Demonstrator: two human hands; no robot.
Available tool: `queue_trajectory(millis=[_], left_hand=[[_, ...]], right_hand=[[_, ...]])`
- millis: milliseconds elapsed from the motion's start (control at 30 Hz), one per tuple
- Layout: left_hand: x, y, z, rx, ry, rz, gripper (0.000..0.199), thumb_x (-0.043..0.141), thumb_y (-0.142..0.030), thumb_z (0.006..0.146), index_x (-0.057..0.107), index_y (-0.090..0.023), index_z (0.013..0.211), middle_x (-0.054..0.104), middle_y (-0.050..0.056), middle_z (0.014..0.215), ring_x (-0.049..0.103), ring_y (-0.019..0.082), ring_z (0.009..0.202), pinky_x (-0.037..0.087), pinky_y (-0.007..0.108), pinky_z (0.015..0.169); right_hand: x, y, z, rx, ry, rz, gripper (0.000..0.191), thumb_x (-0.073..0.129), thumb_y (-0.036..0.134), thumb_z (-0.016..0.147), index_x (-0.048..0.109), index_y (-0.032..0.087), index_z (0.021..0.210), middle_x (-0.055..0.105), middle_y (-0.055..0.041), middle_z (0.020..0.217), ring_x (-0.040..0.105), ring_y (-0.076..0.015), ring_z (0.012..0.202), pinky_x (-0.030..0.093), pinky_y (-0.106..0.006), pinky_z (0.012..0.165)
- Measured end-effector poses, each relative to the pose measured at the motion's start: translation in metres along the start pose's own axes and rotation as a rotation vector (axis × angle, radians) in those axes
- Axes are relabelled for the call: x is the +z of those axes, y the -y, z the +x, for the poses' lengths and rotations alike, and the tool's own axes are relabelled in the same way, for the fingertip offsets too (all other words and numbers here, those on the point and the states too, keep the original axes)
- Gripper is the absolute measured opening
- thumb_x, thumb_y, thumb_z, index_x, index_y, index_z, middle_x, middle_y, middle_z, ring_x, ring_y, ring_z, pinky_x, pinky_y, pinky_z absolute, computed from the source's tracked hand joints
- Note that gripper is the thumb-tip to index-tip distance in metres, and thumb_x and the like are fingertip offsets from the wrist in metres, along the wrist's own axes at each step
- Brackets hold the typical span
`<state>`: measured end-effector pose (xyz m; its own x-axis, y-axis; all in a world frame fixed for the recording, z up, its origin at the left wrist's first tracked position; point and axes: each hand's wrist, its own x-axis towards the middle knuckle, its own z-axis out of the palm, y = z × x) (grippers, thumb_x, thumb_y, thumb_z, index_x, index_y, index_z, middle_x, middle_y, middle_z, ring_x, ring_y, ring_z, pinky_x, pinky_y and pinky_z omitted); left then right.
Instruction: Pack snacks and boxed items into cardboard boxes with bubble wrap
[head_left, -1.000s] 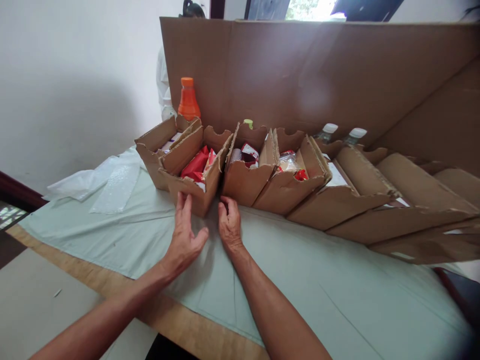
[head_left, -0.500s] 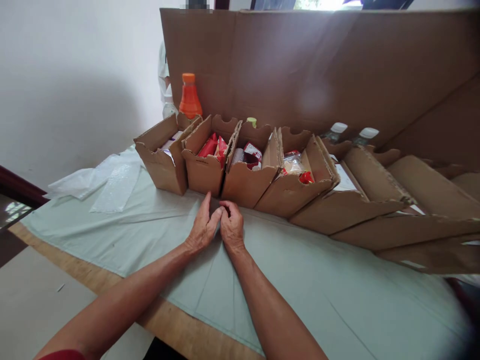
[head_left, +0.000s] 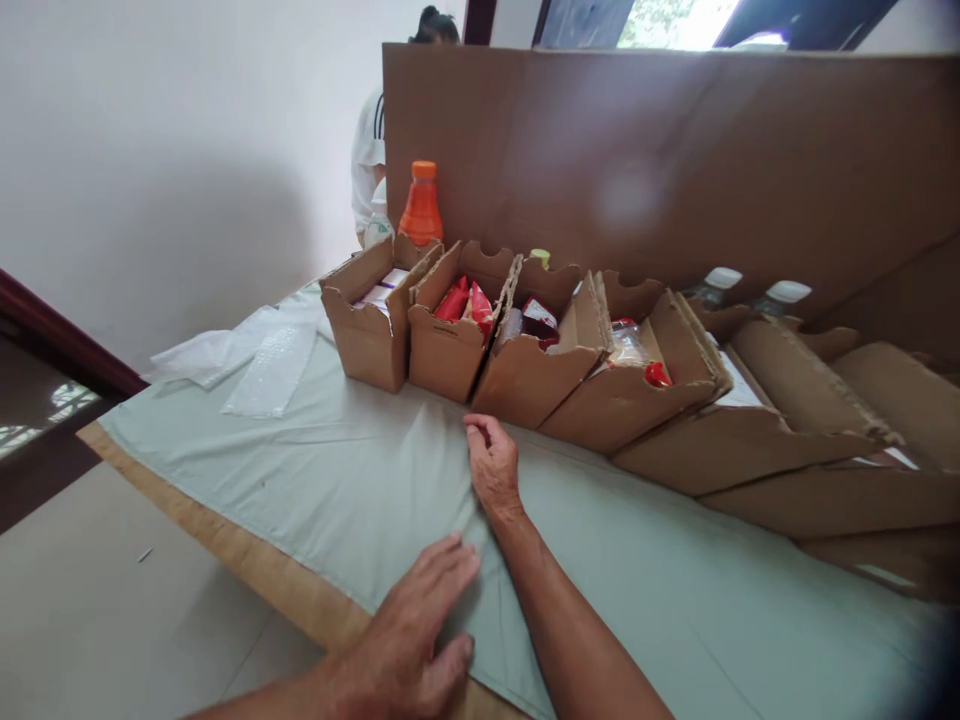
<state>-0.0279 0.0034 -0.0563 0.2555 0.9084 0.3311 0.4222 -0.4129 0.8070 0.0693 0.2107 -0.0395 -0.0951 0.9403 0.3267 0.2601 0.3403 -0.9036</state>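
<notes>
My right hand (head_left: 496,467) rests on the pale green tablecloth (head_left: 375,460), just in front of the row of cardboard boxes. Its fingers are curled and drawn together; whether they pinch a bit of cloth is hidden. Nearer to me, at the table's front edge, my left hand (head_left: 424,625) is open above the cloth, fingers stretched out and thumb apart, holding nothing. Ahead stand a cardboard box (head_left: 373,345) with white packs inside, another box (head_left: 444,352) with red packets (head_left: 469,303), and a leaning box (head_left: 517,385) with a dark red and white package (head_left: 540,322).
More cardboard boxes (head_left: 645,400) lean rightward along the table. Behind them rises a tall cardboard panel (head_left: 600,150). An orange bottle (head_left: 422,210) and white-capped bottles (head_left: 721,280) stand behind the boxes. Clear plastic wrap (head_left: 274,370) lies at left. A person (head_left: 369,150) is partly hidden behind the panel.
My left hand has parted from my right hand and come back toward me, its fingers spreading. The right hand stays by the boxes. The view has shifted, so the boxes sit further right.
</notes>
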Motion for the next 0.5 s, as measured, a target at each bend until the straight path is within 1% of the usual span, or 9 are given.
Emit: queue_trajectory(millis=[67,133,167,233,300,367,400,433,500], left_hand=[[0.002,-0.001,-0.007,0.085,-0.079,-0.042,0.078,0.060,-0.009,0.086,0.038,-0.028,0.158,0.062,0.014,0.148,0.046,0.033,0.149,0.046,0.054,0.119],[0.004,0.001,-0.004,0.106,-0.164,-0.097,0.070,0.059,-0.008,0.086,0.045,-0.028,0.151,0.069,0.013,0.135,0.056,0.032,0.140,0.051,0.051,0.114],[0.004,0.001,-0.001,0.096,-0.193,-0.120,0.066,0.059,-0.007,0.086,0.048,-0.027,0.148,0.071,0.013,0.131,0.060,0.031,0.135,0.052,0.049,0.111],[0.004,0.003,0.006,0.090,-0.221,-0.166,0.059,0.058,-0.007,0.086,0.053,-0.026,0.142,0.073,0.013,0.122,0.066,0.029,0.125,0.055,0.046,0.106],[0.004,0.004,0.010,0.122,-0.236,-0.215,0.053,0.058,-0.010,0.087,0.057,-0.024,0.138,0.074,0.013,0.115,0.070,0.028,0.116,0.058,0.043,0.100],[0.005,0.006,0.012,0.156,-0.250,-0.254,0.047,0.058,-0.013,0.088,0.059,-0.023,0.134,0.075,0.013,0.109,0.071,0.027,0.108,0.060,0.040,0.093],[0.005,0.008,0.012,0.164,-0.255,-0.264,0.045,0.058,-0.014,0.089,0.060,-0.022,0.133,0.075,0.013,0.107,0.072,0.026,0.104,0.060,0.039,0.090],[0.006,0.009,0.012,0.166,-0.257,-0.271,0.043,0.058,-0.015,0.089,0.061,-0.022,0.132,0.076,0.013,0.106,0.072,0.026,0.102,0.060,0.038,0.088],[0.009,0.012,0.012,0.170,-0.262,-0.283,0.041,0.057,-0.015,0.089,0.062,-0.021,0.129,0.076,0.013,0.105,0.073,0.025,0.099,0.061,0.036,0.085]], right_hand=[[0.001,0.013,-0.001,-0.032,0.037,-0.018,0.030,0.050,0.039,0.089,0.071,0.019,0.096,0.075,-0.0092,0.092,0.069,-0.0232,0.084,0.055,-0.037,0.081],[0.006,0.035,0.005,-0.081,0.092,-0.025,0.030,0.052,0.037,0.089,0.071,0.020,0.105,0.076,-0.0081,0.097,0.069,-0.0218,0.088,0.055,-0.036,0.084],[0.010,0.049,0.010,-0.113,0.129,-0.026,0.032,0.053,0.036,0.089,0.070,0.020,0.112,0.076,-0.0067,0.098,0.069,-0.0204,0.088,0.055,-0.034,0.085],[0.023,0.082,0.028,-0.200,0.225,-0.066,0.043,0.053,0.032,0.091,0.064,0.022,0.131,0.075,-0.0034,0.098,0.069,-0.0180,0.085,0.054,-0.032,0.084],[0.039,0.117,0.051,-0.290,0.329,-0.207,0.057,0.052,0.028,0.092,0.051,0.025,0.150,0.075,-0.0007,0.093,0.068,-0.0176,0.080,0.053,-0.032,0.082],[0.056,0.147,0.074,-0.333,0.406,-0.442,0.068,0.055,0.024,0.092,0.040,0.025,0.158,0.075,-0.0009,0.088,0.068,-0.0203,0.078,0.051,-0.034,0.081],[0.064,0.159,0.085,-0.335,0.420,-0.560,0.067,0.058,0.024,0.092,0.042,0.024,0.157,0.075,-0.0025,0.087,0.068,-0.0223,0.078,0.051,-0.035,0.080],[0.071,0.167,0.093,-0.334,0.419,-0.660,0.061,0.059,0.024,0.092,0.050,0.023,0.152,0.075,-0.0045,0.087,0.068,-0.0240,0.079,0.050,-0.036,0.078],[0.082,0.174,0.104,-0.346,0.392,-0.776,0.036,0.059,0.025,0.094,0.069,0.021,0.128,0.075,-0.0076,0.085,0.068,-0.0252,0.078,0.047,-0.034,0.074]])
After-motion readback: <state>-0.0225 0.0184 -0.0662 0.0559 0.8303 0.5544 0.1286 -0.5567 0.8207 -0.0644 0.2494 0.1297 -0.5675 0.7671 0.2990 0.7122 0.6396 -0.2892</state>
